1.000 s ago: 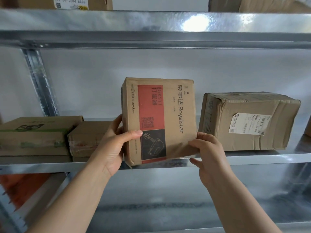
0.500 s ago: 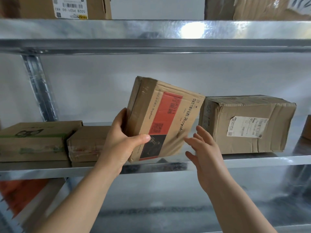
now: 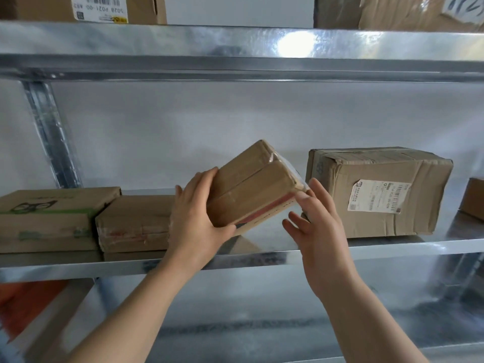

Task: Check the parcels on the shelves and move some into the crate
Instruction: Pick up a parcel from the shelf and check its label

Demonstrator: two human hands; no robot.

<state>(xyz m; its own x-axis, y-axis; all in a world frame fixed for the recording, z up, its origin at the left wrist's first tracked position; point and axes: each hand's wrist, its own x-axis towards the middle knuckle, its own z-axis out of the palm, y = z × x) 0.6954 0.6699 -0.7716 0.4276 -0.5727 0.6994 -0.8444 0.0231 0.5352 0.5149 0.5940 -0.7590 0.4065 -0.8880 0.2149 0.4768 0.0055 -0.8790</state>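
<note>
Gripping a tilted box (image 3: pixel 251 184) by its left end, the left hand (image 3: pixel 199 221) holds it over the metal shelf (image 3: pixel 379 247). The right hand (image 3: pixel 319 229) is loose, fingers straight at the box's right corner. A big taped carton (image 3: pixel 379 192) sits just right of that hand, and two flat parcels (image 3: pixel 133 224) lie left of the other. A second shelf (image 3: pixel 235 48) runs overhead, with a white wall behind.

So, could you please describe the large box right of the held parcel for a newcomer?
Find the middle metal shelf. Right of the tilted parcel gripped by the left hand stands a crumpled box. It is the bulkiest there, with a white shipping label on its front.
</note>
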